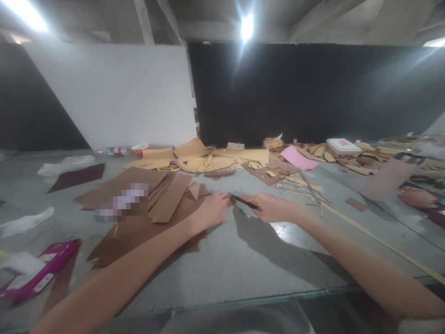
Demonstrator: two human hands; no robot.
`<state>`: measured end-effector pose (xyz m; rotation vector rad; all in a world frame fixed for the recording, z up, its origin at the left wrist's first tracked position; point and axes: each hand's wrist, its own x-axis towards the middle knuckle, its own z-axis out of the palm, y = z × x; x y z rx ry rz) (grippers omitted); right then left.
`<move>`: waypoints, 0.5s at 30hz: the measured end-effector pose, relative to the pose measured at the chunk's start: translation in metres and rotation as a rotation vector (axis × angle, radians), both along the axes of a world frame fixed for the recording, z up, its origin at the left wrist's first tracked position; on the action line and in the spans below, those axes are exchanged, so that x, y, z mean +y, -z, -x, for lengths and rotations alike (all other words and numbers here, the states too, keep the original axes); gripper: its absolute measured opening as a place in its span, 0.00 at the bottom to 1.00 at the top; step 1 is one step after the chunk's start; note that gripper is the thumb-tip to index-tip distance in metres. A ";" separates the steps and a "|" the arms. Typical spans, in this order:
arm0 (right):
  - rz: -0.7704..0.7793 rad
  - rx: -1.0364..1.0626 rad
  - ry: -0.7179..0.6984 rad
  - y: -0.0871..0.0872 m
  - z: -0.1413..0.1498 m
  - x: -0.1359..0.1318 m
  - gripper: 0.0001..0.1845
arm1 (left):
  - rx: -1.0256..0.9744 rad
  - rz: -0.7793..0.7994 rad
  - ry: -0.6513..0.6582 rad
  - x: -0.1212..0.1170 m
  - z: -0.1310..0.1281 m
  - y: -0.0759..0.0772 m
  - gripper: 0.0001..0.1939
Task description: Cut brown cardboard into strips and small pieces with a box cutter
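Note:
My left hand is closed at the middle of the table, its fingers pinched on a small brown piece. Just to its right, my right hand grips a slim black-and-yellow tool, whose dark tip points left at the brown piece. Blur hides whether it is scissors or a knife. Brown sheets lie under and beside my left forearm, with narrower brown strips stacked on top.
A magenta case-like object lies at the left. Tan sheets, a pink sheet and a white box line the back. A long pale strip crosses the right side. Another person's hand is at the far right.

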<state>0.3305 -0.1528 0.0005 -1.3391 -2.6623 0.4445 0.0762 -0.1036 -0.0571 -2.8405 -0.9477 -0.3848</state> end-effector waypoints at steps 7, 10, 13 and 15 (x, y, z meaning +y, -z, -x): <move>0.029 0.013 0.018 -0.002 -0.006 -0.006 0.40 | -0.015 0.011 0.002 -0.002 0.000 -0.002 0.13; 0.034 -0.016 0.021 -0.003 -0.008 -0.008 0.41 | -0.017 0.013 -0.001 -0.003 0.001 -0.003 0.12; 0.031 -0.064 0.024 -0.006 -0.009 -0.010 0.42 | 0.001 0.001 -0.005 -0.003 0.001 -0.004 0.12; 0.016 -0.092 0.024 -0.007 -0.009 -0.012 0.42 | 0.027 -0.014 0.000 -0.003 0.001 -0.004 0.11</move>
